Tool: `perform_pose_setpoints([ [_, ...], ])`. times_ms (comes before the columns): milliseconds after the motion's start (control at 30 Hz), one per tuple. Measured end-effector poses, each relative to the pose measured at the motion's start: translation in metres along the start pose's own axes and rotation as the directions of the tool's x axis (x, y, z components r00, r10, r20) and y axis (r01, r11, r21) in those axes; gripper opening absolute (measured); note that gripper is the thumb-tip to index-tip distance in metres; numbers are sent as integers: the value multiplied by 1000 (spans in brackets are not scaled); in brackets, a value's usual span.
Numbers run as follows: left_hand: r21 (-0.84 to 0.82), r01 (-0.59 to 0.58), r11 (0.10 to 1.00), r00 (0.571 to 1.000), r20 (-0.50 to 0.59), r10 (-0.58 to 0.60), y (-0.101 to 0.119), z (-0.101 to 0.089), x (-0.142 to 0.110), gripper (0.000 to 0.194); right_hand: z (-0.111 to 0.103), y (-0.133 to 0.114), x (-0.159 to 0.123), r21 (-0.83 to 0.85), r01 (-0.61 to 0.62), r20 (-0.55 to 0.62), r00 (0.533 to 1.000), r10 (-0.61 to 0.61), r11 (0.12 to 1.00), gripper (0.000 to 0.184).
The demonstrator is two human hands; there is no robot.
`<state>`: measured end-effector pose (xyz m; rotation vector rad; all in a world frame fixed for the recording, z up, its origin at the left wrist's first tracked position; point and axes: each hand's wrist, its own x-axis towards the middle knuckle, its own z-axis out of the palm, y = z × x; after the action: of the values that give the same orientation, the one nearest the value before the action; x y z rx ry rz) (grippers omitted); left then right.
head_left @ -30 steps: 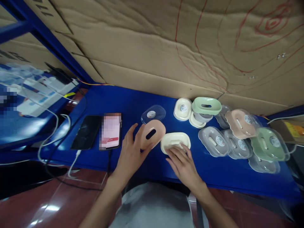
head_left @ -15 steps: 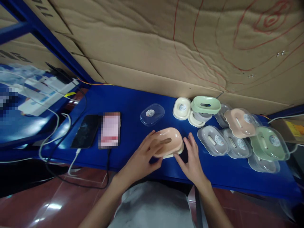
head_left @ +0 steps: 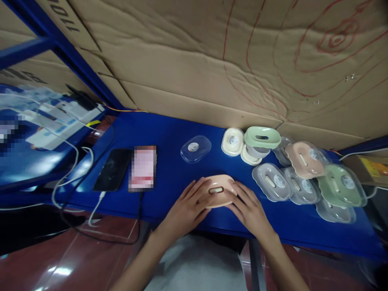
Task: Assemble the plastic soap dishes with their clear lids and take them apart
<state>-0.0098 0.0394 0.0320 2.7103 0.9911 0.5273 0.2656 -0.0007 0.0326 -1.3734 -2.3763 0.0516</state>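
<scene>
A peach soap dish (head_left: 222, 182) with an oval slot in its middle is at the front of the blue table, a pale piece showing through the slot. My left hand (head_left: 189, 204) grips its left end, fingers reaching over the rim and into the bowl. On the right end, my right hand (head_left: 248, 202) has its fingers over the rim and its thumb at the front. Both hands are closed on the dish. Beyond them lies a clear oval lid (head_left: 195, 149) with a round label. The underside of the dish is hidden.
At the back stand a cream soap dish (head_left: 233, 141) and a green dish (head_left: 262, 137) stacked on others. Several lidded dishes, including a grey one (head_left: 271, 182), crowd the right. Two phones (head_left: 111, 169) with cables lie left. A cardboard wall (head_left: 169, 81) rises behind.
My right hand has closed onto the dish's right end. The dish now sits level, its slot uncovered, and my left fingers have shifted toward its left side.
</scene>
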Motion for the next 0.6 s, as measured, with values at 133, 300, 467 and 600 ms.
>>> perform_pose_setpoints([
  [133,-20,22,1000,1000,14,-22,-3,-1,1,59,-4,2,8,-26,22,55,998,-21,999,50],
  [300,-65,117,991,990,-74,-121,-7,1,-1,46,-1,22,48,-49,-246,-85,967,241,968,58],
  [467,-136,124,983,979,-143,-143,-7,3,-3,48,12,56,92,-222,-547,-165,837,522,807,56],
  [600,-156,120,981,980,-138,-142,-8,4,-3,49,8,66,103,-222,-526,-131,850,510,821,42],
])
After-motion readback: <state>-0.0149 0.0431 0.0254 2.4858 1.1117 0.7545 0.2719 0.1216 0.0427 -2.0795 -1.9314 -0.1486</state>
